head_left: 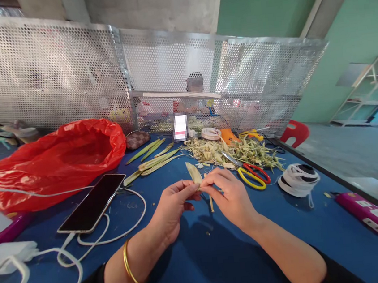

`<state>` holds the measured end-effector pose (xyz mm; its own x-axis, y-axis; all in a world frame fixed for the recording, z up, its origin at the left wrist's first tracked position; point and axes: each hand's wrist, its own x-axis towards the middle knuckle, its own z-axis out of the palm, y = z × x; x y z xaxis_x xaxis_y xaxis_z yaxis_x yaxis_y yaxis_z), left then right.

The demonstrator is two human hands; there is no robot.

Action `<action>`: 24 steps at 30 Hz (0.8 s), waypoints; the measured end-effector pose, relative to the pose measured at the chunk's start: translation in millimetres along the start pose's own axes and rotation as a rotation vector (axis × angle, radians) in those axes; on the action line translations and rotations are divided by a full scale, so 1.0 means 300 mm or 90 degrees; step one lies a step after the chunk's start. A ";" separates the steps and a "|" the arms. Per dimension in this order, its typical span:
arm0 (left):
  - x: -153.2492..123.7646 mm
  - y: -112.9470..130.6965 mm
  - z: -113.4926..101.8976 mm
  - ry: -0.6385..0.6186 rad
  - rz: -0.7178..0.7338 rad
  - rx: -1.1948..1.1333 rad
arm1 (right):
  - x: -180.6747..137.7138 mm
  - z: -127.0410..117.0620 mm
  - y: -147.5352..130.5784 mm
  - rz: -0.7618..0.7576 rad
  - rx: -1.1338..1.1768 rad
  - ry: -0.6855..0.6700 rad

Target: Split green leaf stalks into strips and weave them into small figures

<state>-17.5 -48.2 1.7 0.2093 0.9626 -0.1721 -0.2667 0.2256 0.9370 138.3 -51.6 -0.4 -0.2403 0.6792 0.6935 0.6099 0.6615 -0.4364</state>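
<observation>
Both my hands meet above the blue table (200, 253), pinching a pale green leaf strip (194, 173). My left hand (173, 206), with a gold bangle on its wrist, grips the strip's lower part from the left. My right hand (226, 194) pinches it from the right, fingers curled round a thin end that hangs down. Several long green leaf strips (153, 159) lie just beyond my hands. A heap of leaf trimmings (240, 150) sits to the right of them, with scissors (251, 174) with red and yellow handles beside it.
A red plastic bag (59, 159) lies open at the left. A phone (92, 203) with a white charging cable (117, 232) rests near it. A roll of white tape (297, 178) and a pink case (372, 214) sit at the right. A perforated metal screen (67, 77) bounds the table's far side.
</observation>
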 end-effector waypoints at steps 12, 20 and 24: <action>-0.010 0.003 0.019 0.054 0.150 0.187 | 0.002 -0.001 0.003 0.216 0.156 -0.039; 0.007 -0.012 0.006 0.032 0.126 0.165 | -0.003 0.009 0.015 0.256 0.197 -0.004; 0.007 -0.011 0.008 0.014 0.099 0.136 | -0.001 0.008 0.017 0.278 0.239 -0.004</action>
<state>-13.8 -47.2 -0.9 0.1595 0.9869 -0.0251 -0.0884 0.0396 0.9953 139.7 -47.4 -4.2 -0.0317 0.9157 0.4007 0.3435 0.3865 -0.8559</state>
